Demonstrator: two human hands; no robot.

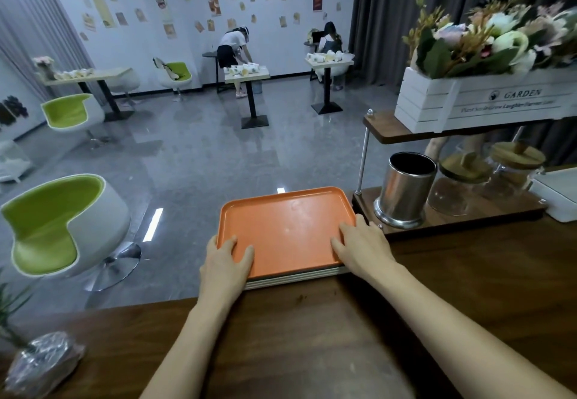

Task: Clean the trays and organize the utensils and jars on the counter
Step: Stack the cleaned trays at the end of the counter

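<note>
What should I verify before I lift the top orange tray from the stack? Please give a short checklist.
1. Left hand rests on the orange tray, near-left corner: ok.
2. Right hand rests on its near-right corner: ok.
3. Nothing stands on the tray: ok.
4. Tray surface clean: not ok, faint marks show.
5. Metal holder apart from the tray: ok, but close.
6. Stack fully supported by the counter: cannot tell.

Orange tray (pixel 285 227) tops a stack (pixel 296 278) at the counter (pixel 312 336) edge, near a steel holder (pixel 406 192) and 2 jars (pixel 459 186).
</note>
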